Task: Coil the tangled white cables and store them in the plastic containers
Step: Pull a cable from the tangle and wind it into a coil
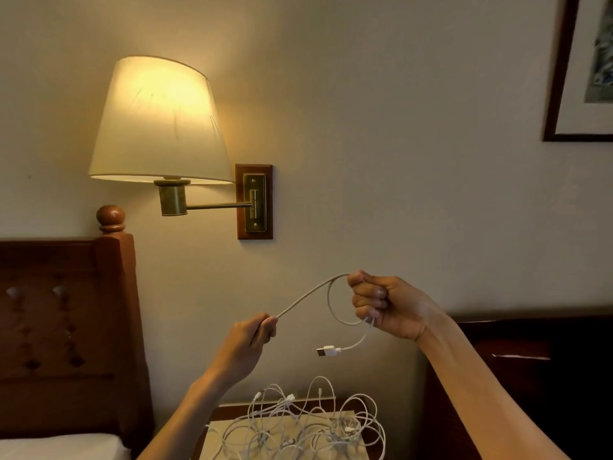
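A thin white USB cable (310, 295) is held raised above the bedside table (219, 436). Its loops are gripped in the closed right hand (386, 307), while the free run is pinched taut by the left hand (255, 333), evidently for winding. The tangled heap of white cables (298, 423) lies below. No plastic containers are visible.

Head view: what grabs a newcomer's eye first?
The lit wall lamp at upper left, glowing against the wall. Then, at centre, the two raised hands: the right hand grips a coiled loop of white cable with its USB plug dangling, and the left hand pinches the cable's other stretch. Below them, a tangled heap of cables lies on the bedside table.
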